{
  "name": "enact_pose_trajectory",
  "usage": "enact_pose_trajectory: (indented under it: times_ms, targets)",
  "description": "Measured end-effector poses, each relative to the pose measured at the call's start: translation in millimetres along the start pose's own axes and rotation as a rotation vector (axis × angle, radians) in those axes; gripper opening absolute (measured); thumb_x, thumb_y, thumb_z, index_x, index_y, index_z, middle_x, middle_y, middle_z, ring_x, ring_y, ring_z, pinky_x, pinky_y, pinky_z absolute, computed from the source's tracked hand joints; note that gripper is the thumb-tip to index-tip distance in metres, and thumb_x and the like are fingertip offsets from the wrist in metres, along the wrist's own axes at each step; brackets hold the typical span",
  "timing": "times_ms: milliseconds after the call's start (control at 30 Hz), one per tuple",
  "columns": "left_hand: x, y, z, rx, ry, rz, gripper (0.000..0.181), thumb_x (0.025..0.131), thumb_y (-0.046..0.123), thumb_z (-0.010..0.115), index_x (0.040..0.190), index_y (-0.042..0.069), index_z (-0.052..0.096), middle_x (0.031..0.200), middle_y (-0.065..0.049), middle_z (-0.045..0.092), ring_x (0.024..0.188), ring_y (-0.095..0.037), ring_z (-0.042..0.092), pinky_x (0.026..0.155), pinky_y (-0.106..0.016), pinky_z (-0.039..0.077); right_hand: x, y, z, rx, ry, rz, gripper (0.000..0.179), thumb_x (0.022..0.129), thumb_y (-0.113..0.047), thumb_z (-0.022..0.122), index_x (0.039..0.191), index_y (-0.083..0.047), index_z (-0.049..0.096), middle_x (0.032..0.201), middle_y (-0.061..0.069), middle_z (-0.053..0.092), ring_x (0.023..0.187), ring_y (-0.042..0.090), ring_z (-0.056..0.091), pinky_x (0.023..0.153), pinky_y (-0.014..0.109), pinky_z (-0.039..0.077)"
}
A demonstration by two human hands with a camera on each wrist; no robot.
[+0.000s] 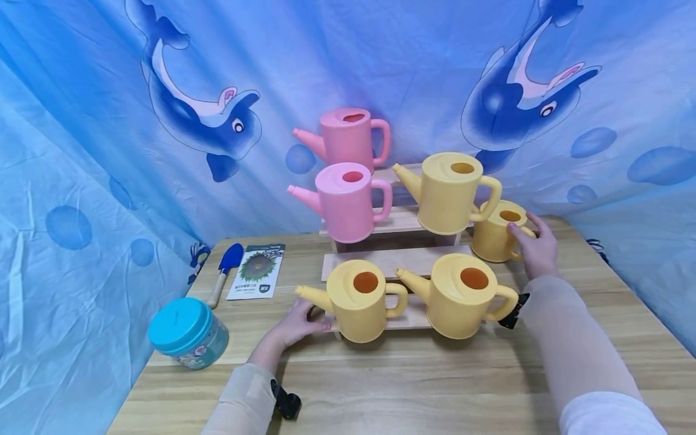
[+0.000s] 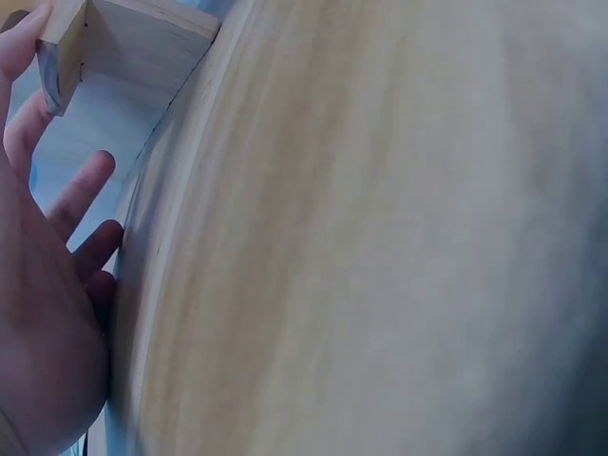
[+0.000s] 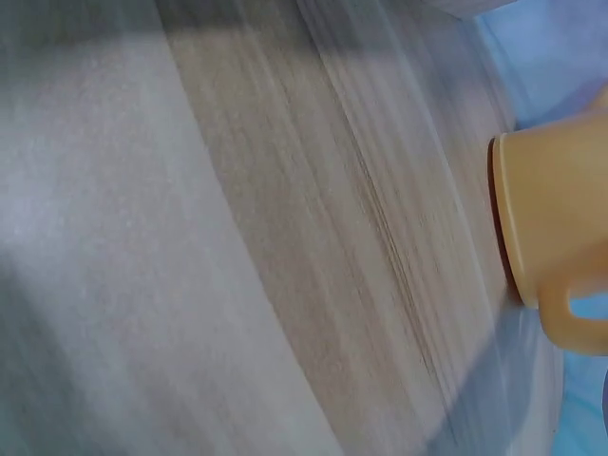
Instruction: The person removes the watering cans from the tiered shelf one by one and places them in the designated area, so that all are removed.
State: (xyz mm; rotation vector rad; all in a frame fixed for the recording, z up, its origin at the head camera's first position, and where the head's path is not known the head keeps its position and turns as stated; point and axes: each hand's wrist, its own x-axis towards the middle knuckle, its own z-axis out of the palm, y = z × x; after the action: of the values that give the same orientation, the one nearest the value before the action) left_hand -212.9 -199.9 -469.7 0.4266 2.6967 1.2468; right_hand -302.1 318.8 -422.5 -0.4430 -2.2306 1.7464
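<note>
My left hand (image 1: 301, 323) pinches the left end of the lowest step of a wooden stepped stand (image 1: 375, 263); in the left wrist view, thumb and index finger lie either side of the board's end (image 2: 62, 52). At the stand's right, my right hand (image 1: 538, 248) holds a yellow watering can (image 1: 492, 235) by its handle side, thumb near the top. That can is upright, at table level. On the lowest step are two more yellow watering cans, left (image 1: 360, 308) and right (image 1: 459, 296). Higher up are another yellow can (image 1: 448, 193), a light pink can (image 1: 346, 205) and a darker pink can (image 1: 345, 139).
To the left on the wooden table (image 1: 413, 386) stand a jar with a turquoise lid (image 1: 182, 326), a small blue trowel (image 1: 231, 257) and a seed packet (image 1: 257, 272). A blue dolphin-print curtain (image 1: 353, 54) hangs behind and along the sides.
</note>
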Motion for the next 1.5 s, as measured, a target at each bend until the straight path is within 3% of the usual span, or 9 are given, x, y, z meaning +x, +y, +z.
enact_pose_trajectory:
  times_ms: [133, 333, 400, 533, 733, 900, 1100, 1300, 1500]
  targets:
    - [-0.6, 0.4, -3.5, -0.045, -0.045, -0.052, 0.072, 0.073, 0.041, 0.074, 0.136, 0.019, 0.049, 0.148, -0.017, 0.028, 0.136, -0.037, 0.018, 0.107, -0.062, 0.006, 0.3, 1, -1, -0.054, -0.031, -0.025, 0.081, 0.081, -0.059, 0.058, 0.149, -0.031, 0.024, 0.112, 0.002, 0.044, 0.093, 0.011, 0.046, 0.079, 0.028, 0.042]
    - [-2.3, -2.6, -5.7, -0.034, -0.052, -0.058, 0.071, 0.074, 0.040, 0.074, 0.137, 0.020, 0.047, 0.149, -0.017, 0.026, 0.136, -0.038, 0.017, 0.106, -0.063, 0.012, 6.2, -13, -5, -0.178, -0.033, -0.115, 0.084, 0.085, -0.059, 0.053, 0.150, -0.015, 0.022, 0.121, 0.017, 0.043, 0.099, 0.023, 0.043, 0.077, 0.033, 0.042]
    - [-2.8, -2.5, -5.5, -0.030, -0.049, -0.056, 0.072, 0.074, 0.040, 0.074, 0.138, 0.020, 0.047, 0.148, -0.018, 0.026, 0.136, -0.038, 0.018, 0.105, -0.063, 0.013, 8.8, -29, -10, -0.188, -0.031, -0.116, 0.085, 0.085, -0.061, 0.051, 0.150, -0.015, 0.019, 0.131, 0.022, 0.040, 0.109, 0.030, 0.042, 0.085, 0.040, 0.043]
    - [-3.0, -1.6, -4.1, -0.032, -0.045, -0.061, 0.075, 0.073, 0.042, 0.074, 0.139, 0.019, 0.046, 0.147, -0.020, 0.027, 0.135, -0.039, 0.018, 0.105, -0.064, 0.012, 15.0, -72, -21, -0.195, -0.071, -0.114, 0.090, 0.082, -0.068, 0.047, 0.151, -0.023, 0.011, 0.144, 0.021, 0.029, 0.125, 0.037, 0.033, 0.100, 0.052, 0.034]
    - [-1.1, -2.4, -2.6, 0.028, -0.050, -0.062, 0.082, 0.069, 0.046, 0.077, 0.140, 0.020, 0.044, 0.147, -0.018, 0.028, 0.135, -0.037, 0.020, 0.106, -0.062, 0.009, 20.0, -138, -20, -0.223, -0.129, -0.169, 0.087, 0.082, -0.068, 0.046, 0.151, -0.032, 0.008, 0.148, 0.016, 0.029, 0.129, 0.034, 0.032, 0.104, 0.053, 0.030]
    - [-0.5, -0.7, -2.8, 0.065, -0.061, -0.057, 0.087, 0.067, 0.048, 0.079, 0.141, 0.021, 0.042, 0.147, -0.015, 0.030, 0.135, -0.035, 0.020, 0.107, -0.060, 0.009, 14.9, -180, -9, -0.285, -0.202, -0.214, 0.082, 0.083, -0.067, 0.045, 0.150, -0.037, 0.008, 0.151, 0.014, 0.024, 0.130, 0.037, 0.034, 0.104, 0.057, 0.028]
    - [-0.4, 2.3, -3.7, 0.057, -0.078, -0.069, 0.089, 0.065, 0.049, 0.079, 0.141, 0.022, 0.041, 0.147, -0.014, 0.032, 0.135, -0.035, 0.020, 0.107, -0.060, 0.010, 9.1, -209, -2, -0.285, -0.273, -0.215, 0.077, 0.082, -0.066, 0.046, 0.147, -0.044, 0.010, 0.154, 0.010, 0.020, 0.133, 0.038, 0.031, 0.105, 0.060, 0.022]
    - [-0.4, 3.9, -3.7, 0.038, -0.075, -0.067, 0.089, 0.066, 0.050, 0.079, 0.141, 0.022, 0.042, 0.147, -0.014, 0.031, 0.135, -0.035, 0.019, 0.107, -0.060, 0.007, 3.1, -231, 7, -0.310, -0.308, -0.229, 0.080, 0.082, -0.066, 0.048, 0.148, -0.042, 0.011, 0.154, 0.010, 0.021, 0.133, 0.036, 0.032, 0.107, 0.057, 0.021]
    - [-0.3, 2.5, -2.6, 0.022, -0.070, -0.067, 0.087, 0.066, 0.049, 0.079, 0.140, 0.022, 0.043, 0.147, -0.014, 0.031, 0.136, -0.035, 0.019, 0.107, -0.061, 0.007, -7.7, -257, 29, -0.312, -0.390, -0.222, 0.083, 0.081, -0.063, 0.052, 0.149, -0.040, 0.010, 0.155, 0.009, 0.018, 0.135, 0.034, 0.030, 0.108, 0.054, 0.022]
